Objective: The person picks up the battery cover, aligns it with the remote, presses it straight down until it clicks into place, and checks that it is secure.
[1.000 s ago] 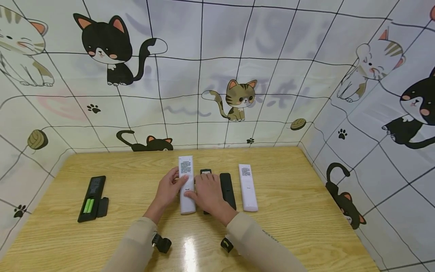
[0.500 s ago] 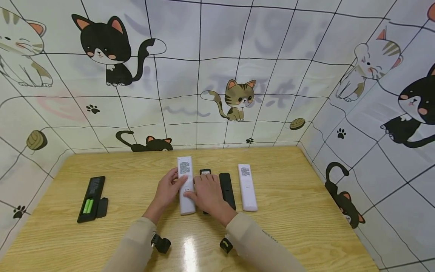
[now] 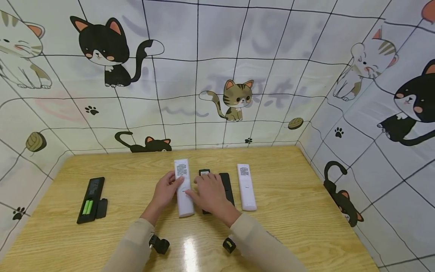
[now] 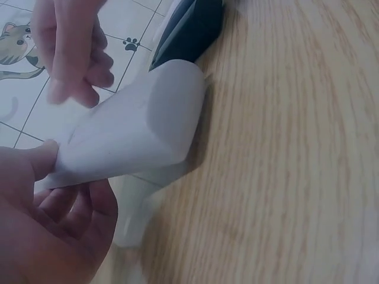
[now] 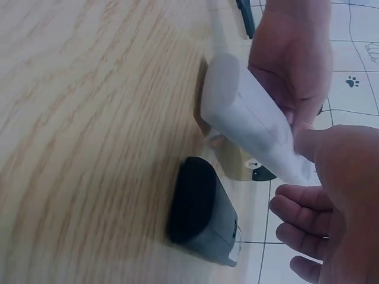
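A white remote control (image 3: 185, 207) lies back-side up, its printed label toward the far end. My left hand (image 3: 164, 190) grips its left edge between thumb and fingers. In the left wrist view that remote (image 4: 133, 127) slants, one end close to the tabletop. My right hand (image 3: 211, 192) is over its right side, with the thumb at the remote's back; whether it touches, I cannot tell. The other right fingers are loosely bent and hold nothing. Partly hidden beneath that hand is a dark remote (image 3: 204, 172).
To the right lie a black remote (image 3: 227, 185) and a second white remote (image 3: 246, 189). At the left is an opened black remote (image 3: 93, 189) with two green batteries (image 3: 87, 207), its cover (image 3: 102, 208) alongside. A cat-printed cloth (image 3: 180, 83) surrounds the wooden table (image 3: 289, 226).
My left hand has drawn the white remote slightly left and toward me. My right hand's fingers have spread and shifted a little away from it.
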